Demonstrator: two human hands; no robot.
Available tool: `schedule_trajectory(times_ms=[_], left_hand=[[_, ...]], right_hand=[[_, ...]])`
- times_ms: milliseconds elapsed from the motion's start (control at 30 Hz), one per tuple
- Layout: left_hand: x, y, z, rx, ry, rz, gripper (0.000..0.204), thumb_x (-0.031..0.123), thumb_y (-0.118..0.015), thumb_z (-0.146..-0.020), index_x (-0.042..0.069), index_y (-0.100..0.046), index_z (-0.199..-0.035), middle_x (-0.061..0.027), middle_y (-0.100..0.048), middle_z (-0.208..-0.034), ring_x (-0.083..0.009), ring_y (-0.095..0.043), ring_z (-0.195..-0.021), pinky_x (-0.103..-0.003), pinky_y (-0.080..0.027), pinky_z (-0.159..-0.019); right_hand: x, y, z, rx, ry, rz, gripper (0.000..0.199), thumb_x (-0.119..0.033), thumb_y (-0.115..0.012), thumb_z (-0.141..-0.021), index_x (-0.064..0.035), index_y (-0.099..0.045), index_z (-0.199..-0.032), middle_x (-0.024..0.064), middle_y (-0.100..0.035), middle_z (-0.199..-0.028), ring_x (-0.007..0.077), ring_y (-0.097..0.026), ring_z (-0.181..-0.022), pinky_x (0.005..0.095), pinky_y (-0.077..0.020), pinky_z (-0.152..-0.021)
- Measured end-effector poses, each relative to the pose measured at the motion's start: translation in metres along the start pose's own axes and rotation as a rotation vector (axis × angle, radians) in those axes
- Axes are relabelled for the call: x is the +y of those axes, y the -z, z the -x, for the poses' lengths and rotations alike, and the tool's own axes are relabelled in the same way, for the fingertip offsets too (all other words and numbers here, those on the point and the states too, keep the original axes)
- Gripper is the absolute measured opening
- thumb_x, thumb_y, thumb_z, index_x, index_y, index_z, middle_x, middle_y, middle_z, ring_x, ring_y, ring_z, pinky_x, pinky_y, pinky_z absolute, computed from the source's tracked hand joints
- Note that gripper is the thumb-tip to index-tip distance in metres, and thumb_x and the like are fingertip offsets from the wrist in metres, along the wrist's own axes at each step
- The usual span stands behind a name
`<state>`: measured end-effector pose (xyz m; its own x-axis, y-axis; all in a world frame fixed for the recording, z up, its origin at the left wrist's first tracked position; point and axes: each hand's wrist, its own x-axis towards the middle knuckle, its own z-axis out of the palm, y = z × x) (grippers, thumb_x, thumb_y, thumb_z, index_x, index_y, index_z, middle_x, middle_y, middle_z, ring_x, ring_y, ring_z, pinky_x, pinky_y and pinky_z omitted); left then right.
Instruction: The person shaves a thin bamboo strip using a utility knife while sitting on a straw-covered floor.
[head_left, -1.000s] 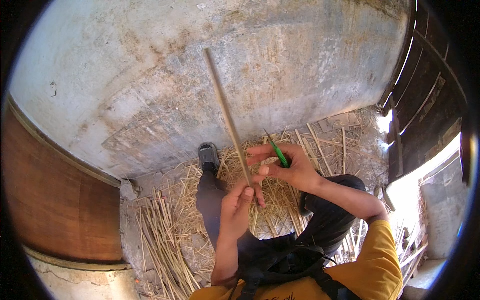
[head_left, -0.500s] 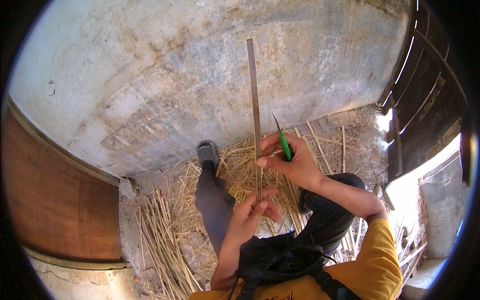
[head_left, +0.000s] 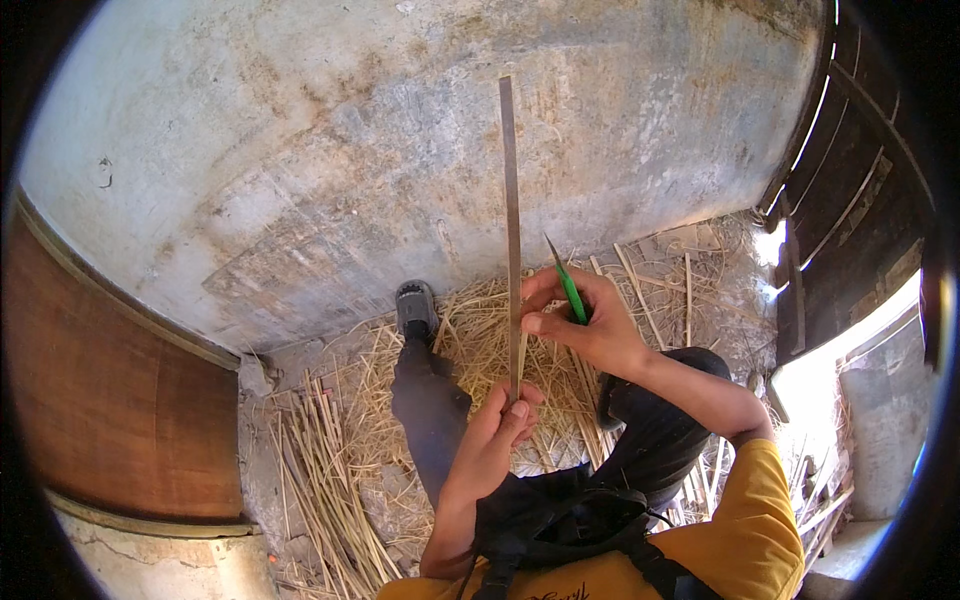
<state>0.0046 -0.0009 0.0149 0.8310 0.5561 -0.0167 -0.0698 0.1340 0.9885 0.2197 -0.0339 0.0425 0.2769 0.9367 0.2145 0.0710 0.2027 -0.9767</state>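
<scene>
A long, narrow bamboo strip [head_left: 510, 190] stands upright in front of me, its upper end against the backdrop of the wall. My left hand [head_left: 495, 430] is closed round its lower end, thumb on the near side. Beside the strip's lower half, my right hand [head_left: 585, 320] holds a small knife [head_left: 570, 288] with a green handle and a dark, pointed blade aimed up and slightly left. The right thumb and fingertips are at the strip's right edge; whether they pinch it, I cannot tell. The blade stays apart from the strip.
Loose shavings [head_left: 470, 320] cover the floor between my legs. A bundle of long strips [head_left: 330, 490] lies at the lower left. A stained wall [head_left: 330, 180] rises ahead, a brown wooden panel [head_left: 120, 390] is on the left, and dark boards [head_left: 850, 190] stand at the right.
The left fingers, spread before, have closed more round the strip's lower end. The strip's top has shifted slightly right, and the right hand has moved a little to the right with the knife.
</scene>
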Motion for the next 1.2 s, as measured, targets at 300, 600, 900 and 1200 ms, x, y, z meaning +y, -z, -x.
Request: schedule_trajectory(times_ms=[300,600,900,1200], left_hand=[[0.002,-0.003,-0.002,0.092,-0.004,-0.091,0.025,0.028,-0.048,-0.111,0.005,-0.054,-0.112,0.0047,-0.04,-0.074,-0.0049,-0.035,-0.066,-0.024,-0.031,-0.06],[0.007,-0.004,-0.002,0.213,-0.057,-0.127,0.035,0.036,-0.044,-0.112,0.004,-0.056,-0.105,0.0056,-0.04,-0.066,-0.0042,-0.033,-0.057,-0.024,-0.028,-0.053],[0.015,-0.003,0.004,0.115,0.011,0.108,0.036,0.04,-0.042,-0.113,0.007,-0.05,-0.098,0.0051,-0.037,-0.065,-0.0042,-0.033,-0.054,-0.024,-0.026,-0.05],[0.01,0.0,0.006,0.201,-0.048,-0.203,0.042,0.042,-0.041,-0.112,0.005,-0.051,-0.095,0.004,-0.043,-0.064,-0.0036,-0.038,-0.053,-0.024,-0.029,-0.048]], right_hand=[[-0.002,0.001,0.003,-0.006,-0.008,-0.035,0.031,-0.006,-0.077,-0.093,-0.0014,-0.064,-0.121,0.0043,-0.071,-0.097,0.0091,-0.067,-0.088,0.0237,-0.0549,-0.077],[0.002,0.012,0.01,-0.025,0.508,0.517,0.034,-0.037,-0.067,-0.099,-0.0065,-0.063,-0.115,0.0128,-0.069,-0.09,0.0257,-0.071,-0.074,0.0353,-0.0522,-0.063],[0.005,0.005,0.019,-0.141,0.613,0.871,0.038,-0.04,-0.075,-0.09,-0.009,-0.065,-0.11,0.007,-0.069,-0.084,0.0284,-0.068,-0.064,0.0405,-0.0502,-0.054],[0.004,0.003,0.02,-0.125,0.67,0.958,0.037,-0.039,-0.075,-0.09,-0.009,-0.067,-0.11,0.0056,-0.071,-0.085,0.0258,-0.069,-0.064,0.0378,-0.052,-0.053]])
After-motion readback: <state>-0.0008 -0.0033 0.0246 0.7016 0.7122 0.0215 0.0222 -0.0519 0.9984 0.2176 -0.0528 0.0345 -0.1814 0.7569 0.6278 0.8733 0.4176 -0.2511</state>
